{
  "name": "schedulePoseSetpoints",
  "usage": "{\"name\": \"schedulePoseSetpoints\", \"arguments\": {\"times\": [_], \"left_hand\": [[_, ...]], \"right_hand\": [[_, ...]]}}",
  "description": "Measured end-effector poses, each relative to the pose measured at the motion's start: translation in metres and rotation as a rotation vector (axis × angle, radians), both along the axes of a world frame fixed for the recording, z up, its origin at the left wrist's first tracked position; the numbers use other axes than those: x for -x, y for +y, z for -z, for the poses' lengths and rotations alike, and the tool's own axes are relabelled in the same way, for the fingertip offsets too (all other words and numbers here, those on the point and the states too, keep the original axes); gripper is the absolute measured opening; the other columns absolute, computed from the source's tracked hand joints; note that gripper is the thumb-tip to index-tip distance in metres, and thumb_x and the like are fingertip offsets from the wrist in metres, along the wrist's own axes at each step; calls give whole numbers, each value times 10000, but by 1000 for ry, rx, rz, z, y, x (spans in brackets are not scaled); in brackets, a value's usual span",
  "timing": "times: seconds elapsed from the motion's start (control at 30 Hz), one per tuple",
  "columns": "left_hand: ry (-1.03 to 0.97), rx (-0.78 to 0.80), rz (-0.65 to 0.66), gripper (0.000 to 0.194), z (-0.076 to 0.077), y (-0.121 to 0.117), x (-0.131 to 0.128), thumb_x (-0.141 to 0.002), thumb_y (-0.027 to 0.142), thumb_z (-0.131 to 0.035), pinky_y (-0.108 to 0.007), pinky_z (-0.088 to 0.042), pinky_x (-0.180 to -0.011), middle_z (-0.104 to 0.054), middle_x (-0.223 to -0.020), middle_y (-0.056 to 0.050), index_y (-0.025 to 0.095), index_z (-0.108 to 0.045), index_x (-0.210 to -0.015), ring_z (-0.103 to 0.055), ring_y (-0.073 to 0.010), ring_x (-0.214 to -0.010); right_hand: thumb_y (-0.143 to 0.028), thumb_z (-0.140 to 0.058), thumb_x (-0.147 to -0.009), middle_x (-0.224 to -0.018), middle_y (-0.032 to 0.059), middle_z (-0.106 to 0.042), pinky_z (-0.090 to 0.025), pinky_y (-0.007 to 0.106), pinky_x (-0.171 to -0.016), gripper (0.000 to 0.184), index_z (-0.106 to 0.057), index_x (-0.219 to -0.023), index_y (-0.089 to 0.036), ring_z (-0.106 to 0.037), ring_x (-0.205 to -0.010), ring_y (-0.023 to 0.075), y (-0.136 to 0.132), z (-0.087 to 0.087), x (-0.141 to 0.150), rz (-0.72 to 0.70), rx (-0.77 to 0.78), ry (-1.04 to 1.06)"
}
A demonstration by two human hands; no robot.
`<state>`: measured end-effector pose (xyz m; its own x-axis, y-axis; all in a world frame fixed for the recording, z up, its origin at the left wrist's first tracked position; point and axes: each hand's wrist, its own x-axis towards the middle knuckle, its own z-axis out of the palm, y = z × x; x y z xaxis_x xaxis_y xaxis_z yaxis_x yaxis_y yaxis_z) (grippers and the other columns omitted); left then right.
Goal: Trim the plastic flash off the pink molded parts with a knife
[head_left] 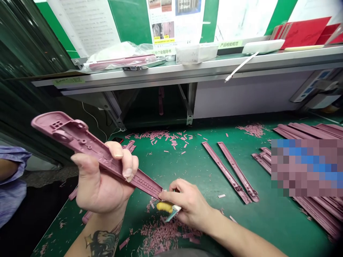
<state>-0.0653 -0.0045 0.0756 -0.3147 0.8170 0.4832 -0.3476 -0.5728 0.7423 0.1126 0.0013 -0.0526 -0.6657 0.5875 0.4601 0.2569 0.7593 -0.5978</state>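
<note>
My left hand (103, 178) is wrapped round the middle of a long pink plastic part (77, 137), holding it tilted with its wide end up at the left and its narrow end down at the right. My right hand (184, 201) grips a small yellow-handled knife (167, 207) at that narrow end, fingertips touching the part's tip. Below both hands lies a heap of pink plastic shavings (163, 233) on the green mat (198, 178).
Two pink strips (230, 171) lie on the mat at centre right, and a stack of several more (308, 132) fills the right side. Pink chips (163, 136) are scattered near the back. A metal shelf (187, 69) with bags and boxes runs overhead. Another person's sleeve (12, 178) shows at left.
</note>
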Motion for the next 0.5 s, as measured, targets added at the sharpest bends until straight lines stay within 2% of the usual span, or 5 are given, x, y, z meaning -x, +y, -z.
{"name": "schedulePoseSetpoints", "arguments": {"times": [0.07, 0.17, 0.27, 0.37, 0.5], "left_hand": [[6, -9, -11, 187, 0, 0, 0, -820, 511, -615, -257, -226, -358, -538, -648, 78, 393, -631, -964, -367, -71, -369], [0, -9, -53, 167, -3, 1, 2, -825, 518, -603, -243, -249, -358, -534, -655, 73, 367, -632, -889, -354, -67, -376], [-126, 39, -87, 212, -3, 11, 4, -900, 477, -514, -212, -307, -387, -558, -714, 66, 315, -635, -837, -386, -52, -434], [-151, 126, -195, 147, 11, 25, 10, -942, 343, -495, -160, -430, -540, -603, -845, 75, 354, -629, -1002, -539, -41, -643], [559, 37, -556, 617, 48, 30, 23, -839, 231, -644, -346, -444, -906, -557, -1275, 36, 417, -395, -1372, -410, -236, -1302]], "right_hand": [[-340, -607, -876, -823, 25, -570, -405, 245, -618, 128, -671, -918, -237, -517, -715, 135, 2, 4, -1, -9, -13, 113], [-440, -723, -761, -729, 12, -529, -421, 233, -574, 314, -538, -675, -201, -526, -697, 143, 2, 4, 0, 78, 100, 321], [-478, -787, -671, -890, 68, -609, -494, 286, -719, 386, -582, -849, -203, -583, -901, 201, -1, -3, 6, 93, 157, 342], [-366, -673, -822, -993, 78, -668, -497, 287, -799, 248, -609, -994, -199, -620, -905, 176, -2, -11, 9, 38, 201, 315], [-338, -616, -866, -689, -17, -632, -471, 225, -564, 148, -630, -889, -193, -560, -561, 105, 9, -27, -5, 128, 536, 305]]}}
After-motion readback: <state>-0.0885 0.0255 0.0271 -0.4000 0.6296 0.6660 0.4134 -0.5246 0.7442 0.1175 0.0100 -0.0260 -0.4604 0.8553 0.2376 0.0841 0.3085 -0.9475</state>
